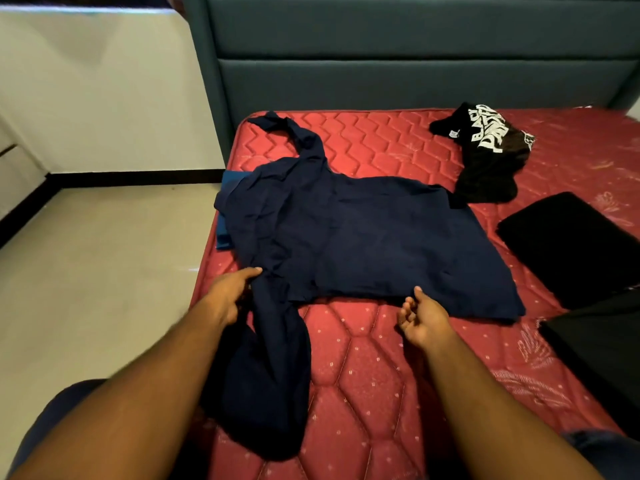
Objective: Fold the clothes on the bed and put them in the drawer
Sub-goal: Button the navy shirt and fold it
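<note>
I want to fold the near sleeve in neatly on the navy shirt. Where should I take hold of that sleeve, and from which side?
Probably pinch the near sleeve at its loose cuff end, coming in from the person's own side. It trails off the navy shirt toward the viewer on the red mattress, free all round. The left hand already touches its shoulder end; the right hand is open near the hem.

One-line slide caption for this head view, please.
Left hand touches a navy shirt spread on the red mattress; right hand hovers open by its hem.
</note>
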